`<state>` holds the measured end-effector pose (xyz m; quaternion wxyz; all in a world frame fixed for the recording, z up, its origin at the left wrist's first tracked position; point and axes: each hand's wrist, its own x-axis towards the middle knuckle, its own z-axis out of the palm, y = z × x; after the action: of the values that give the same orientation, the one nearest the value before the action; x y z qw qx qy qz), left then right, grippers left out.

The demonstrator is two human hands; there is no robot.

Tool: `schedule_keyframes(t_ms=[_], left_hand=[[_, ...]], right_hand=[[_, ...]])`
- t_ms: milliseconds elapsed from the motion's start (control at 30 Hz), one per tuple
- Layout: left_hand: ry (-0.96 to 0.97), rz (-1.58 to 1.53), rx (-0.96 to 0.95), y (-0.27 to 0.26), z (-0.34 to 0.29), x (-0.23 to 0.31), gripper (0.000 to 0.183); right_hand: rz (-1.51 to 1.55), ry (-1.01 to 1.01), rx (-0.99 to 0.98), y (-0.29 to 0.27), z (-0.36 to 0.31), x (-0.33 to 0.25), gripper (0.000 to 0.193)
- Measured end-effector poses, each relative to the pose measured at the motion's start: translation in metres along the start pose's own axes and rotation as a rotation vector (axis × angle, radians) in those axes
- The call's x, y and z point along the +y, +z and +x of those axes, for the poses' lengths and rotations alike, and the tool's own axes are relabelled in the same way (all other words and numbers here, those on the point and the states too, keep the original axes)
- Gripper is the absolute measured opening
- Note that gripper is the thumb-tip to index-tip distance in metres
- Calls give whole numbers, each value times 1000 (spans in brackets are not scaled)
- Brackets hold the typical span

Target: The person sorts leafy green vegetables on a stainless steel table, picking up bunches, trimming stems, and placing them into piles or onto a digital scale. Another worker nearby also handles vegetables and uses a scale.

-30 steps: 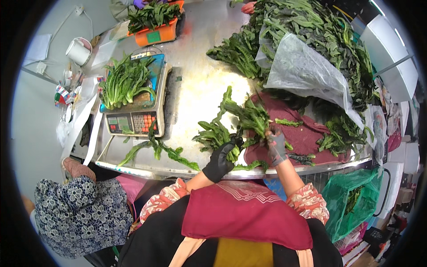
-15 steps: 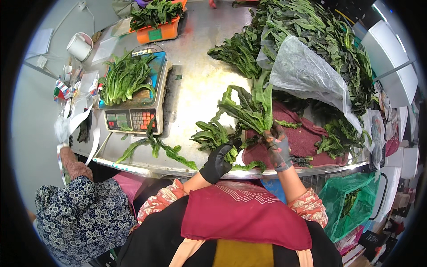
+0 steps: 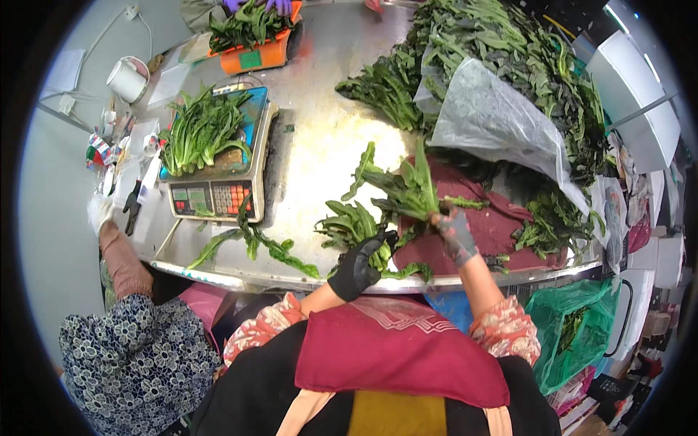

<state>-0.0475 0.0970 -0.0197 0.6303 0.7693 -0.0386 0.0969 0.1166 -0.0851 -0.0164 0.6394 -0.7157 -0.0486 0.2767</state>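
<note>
My left hand (image 3: 356,267), in a black glove, is closed around the stems of a small bunch of leafy greens (image 3: 350,224) low over the table's near edge. To its right, my right hand (image 3: 456,236), in a grey stained glove, grips the stem end of a second bunch of long leafy greens (image 3: 413,187). The leaves of that bunch point up and to the left, away from me. Beneath my right hand lies a dark red cloth (image 3: 465,182). Loose leaves (image 3: 280,252) rest on the metal table left of my left hand.
A scale (image 3: 251,196) at left carries a pile of greens (image 3: 203,131). Far off, purple-gloved hands (image 3: 276,6) touch greens in an orange tray (image 3: 254,57). A large heap of greens (image 3: 502,43) with a plastic sheet (image 3: 494,112) fills the right. A co-worker's arm (image 3: 123,258) reaches in at left.
The bunch in my right hand has tilted left, its leaves shifting. My left hand has barely moved. Purple-gloved hands have come into view at the orange tray, and the co-worker's arm at left has moved up.
</note>
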Motion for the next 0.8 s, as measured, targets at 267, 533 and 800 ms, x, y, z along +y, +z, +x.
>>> schedule_keyframes(t_ms=[267,533,800], left_hand=[[128,88,42,-4,3,-1,52],[97,295,120,-2,0,-8,53],[137,275,151,-1,-2,-13,45]], right_hand=[[433,-23,-193,28,-27,4,39],[641,149,-275,54,-62,19,45],[720,302,-279,54,-65,20,42]])
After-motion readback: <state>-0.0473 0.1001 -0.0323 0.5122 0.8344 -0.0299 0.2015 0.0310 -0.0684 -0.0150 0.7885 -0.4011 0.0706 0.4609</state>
